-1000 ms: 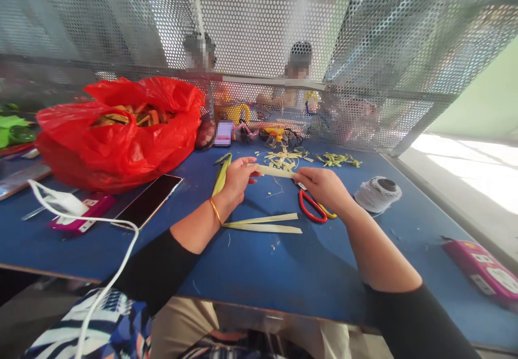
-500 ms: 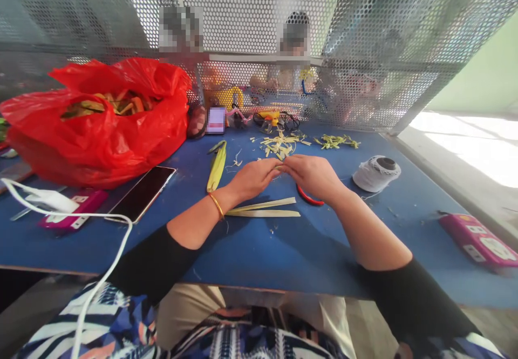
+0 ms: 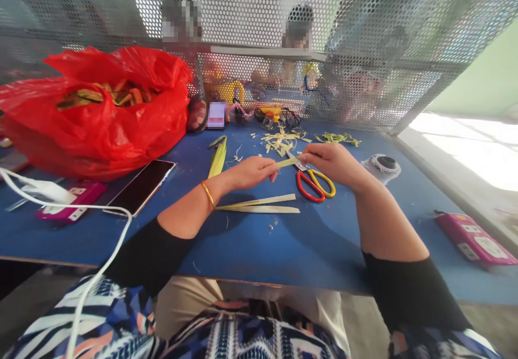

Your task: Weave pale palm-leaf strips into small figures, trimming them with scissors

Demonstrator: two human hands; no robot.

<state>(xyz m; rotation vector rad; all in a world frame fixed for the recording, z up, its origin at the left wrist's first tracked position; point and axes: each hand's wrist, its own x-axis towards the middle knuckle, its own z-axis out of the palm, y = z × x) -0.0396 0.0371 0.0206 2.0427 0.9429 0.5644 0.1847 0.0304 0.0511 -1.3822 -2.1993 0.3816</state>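
Note:
A short pale green strip of husk [image 3: 286,162] is stretched between my two hands above the blue table. My left hand [image 3: 257,171] pinches its left end, and my right hand [image 3: 328,159] pinches the right end. Scissors [image 3: 311,185] with one red and one yellow handle lie just under my right hand, their blades partly covered by the strip and fingers. Two long pale husk strips [image 3: 267,203] rest in front of my left wrist. Behind that forearm lies a bundle of green husk [image 3: 217,158], its lower end hidden.
A red plastic bag [image 3: 121,148] of husks stands at left, near a phone [image 3: 141,189], a purple power strip [image 3: 70,202] and a white cable. Cut scraps [image 3: 279,140] lie ahead. A white thread spool [image 3: 382,167] is at right. Perforated metal panels [image 3: 259,13] close the back; people sit beyond.
My hands, together before, have moved apart, the right one going right and slightly up. The strip now shows between them, and more of the scissors is uncovered.

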